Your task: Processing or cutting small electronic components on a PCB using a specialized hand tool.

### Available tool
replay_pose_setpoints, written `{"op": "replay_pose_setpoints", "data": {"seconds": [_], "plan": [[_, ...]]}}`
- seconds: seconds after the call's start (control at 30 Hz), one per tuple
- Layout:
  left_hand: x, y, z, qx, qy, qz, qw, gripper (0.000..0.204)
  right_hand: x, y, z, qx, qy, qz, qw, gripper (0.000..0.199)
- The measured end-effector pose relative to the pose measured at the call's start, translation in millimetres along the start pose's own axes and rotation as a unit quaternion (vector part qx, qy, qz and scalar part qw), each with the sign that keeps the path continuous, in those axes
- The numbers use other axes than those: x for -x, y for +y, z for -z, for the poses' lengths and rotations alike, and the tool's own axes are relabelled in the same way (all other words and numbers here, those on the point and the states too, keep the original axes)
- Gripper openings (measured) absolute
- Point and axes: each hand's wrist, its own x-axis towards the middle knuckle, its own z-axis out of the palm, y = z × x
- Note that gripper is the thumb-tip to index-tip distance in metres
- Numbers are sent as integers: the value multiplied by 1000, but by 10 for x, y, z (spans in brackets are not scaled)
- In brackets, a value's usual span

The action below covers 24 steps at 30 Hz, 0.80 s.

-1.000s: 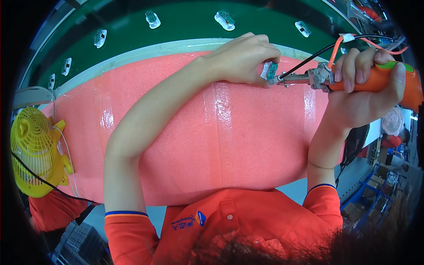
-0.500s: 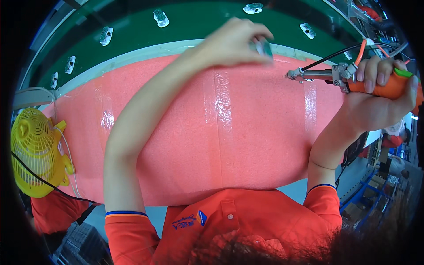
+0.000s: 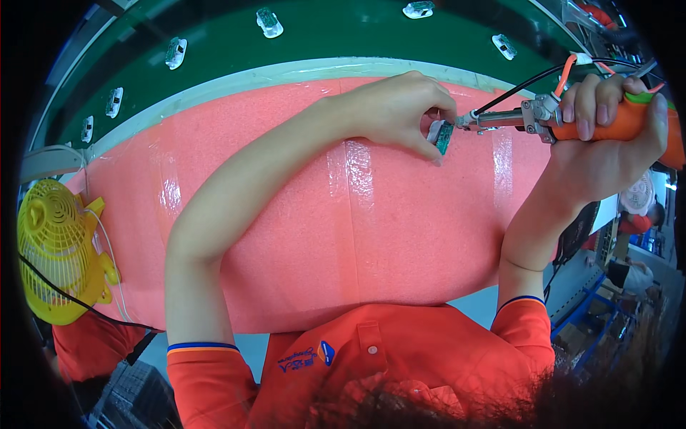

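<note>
Over the pink foam mat [image 3: 286,250], my left hand [image 3: 400,111] pinches a small white part with a green circuit board [image 3: 444,139] between thumb and fingers. The board stands tilted, its green face turned to the right. My right hand [image 3: 604,136] is wrapped round the orange grip of a soldering gun [image 3: 507,120] with a metal barrel and a thin feed tube. Its tip points left and sits close to the board's upper end; whether the two touch I cannot tell.
Beyond the mat runs a green conveyor belt [image 3: 221,50] carrying several similar white-and-green parts [image 3: 269,23]. A yellow fan [image 3: 57,250] stands at the left with its cable. Black and orange cables [image 3: 564,75] trail from the tool at the upper right. Another person's red sleeve [image 3: 93,343] shows lower left.
My left hand has come nearer to me and brought the board beside the tool tip. The soldering gun has shifted slightly left. Parts on the belt have moved slightly to the right.
</note>
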Motion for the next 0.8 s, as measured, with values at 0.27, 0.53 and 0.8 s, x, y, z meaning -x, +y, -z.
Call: {"op": "replay_pose_setpoints", "data": {"seconds": [0.27,0.53,0.8], "plan": [[-17,47,4,-33,-3,23,999,49,-45,59,-57,32,41,-37,998,32],[-11,52,94,-116,46,-31,992,48,-22,-163,31,-22,6,9,1000,40],[36,33,132,-169,37,23,985,48,113,-325,-287,-6,27,-35,999,43]]}}
